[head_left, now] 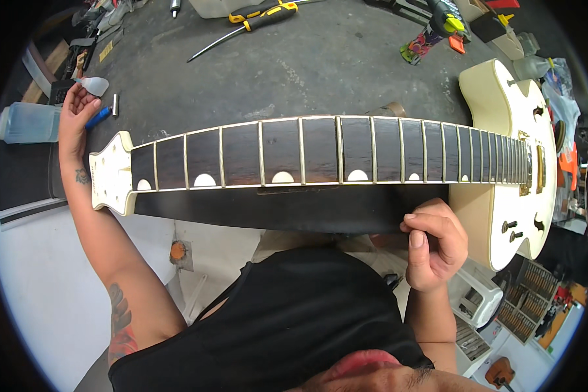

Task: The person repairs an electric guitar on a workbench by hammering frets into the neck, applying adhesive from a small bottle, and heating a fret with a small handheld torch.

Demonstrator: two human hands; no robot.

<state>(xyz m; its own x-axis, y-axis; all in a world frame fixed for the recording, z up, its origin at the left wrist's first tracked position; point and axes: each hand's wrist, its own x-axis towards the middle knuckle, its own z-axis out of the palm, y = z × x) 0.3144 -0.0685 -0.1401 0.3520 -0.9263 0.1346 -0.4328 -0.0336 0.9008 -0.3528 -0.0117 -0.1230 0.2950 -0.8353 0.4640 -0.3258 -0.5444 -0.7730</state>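
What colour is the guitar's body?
The guitar's body is cream or off-white; it shows best in the head view.

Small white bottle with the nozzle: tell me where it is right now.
In the head view, the small white bottle is at the upper left, at the fingertips of the left hand, beyond the guitar headstock and near the blue-handled tool.

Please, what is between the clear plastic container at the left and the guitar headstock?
In the head view, the person's left forearm lies between the container and the headstock.
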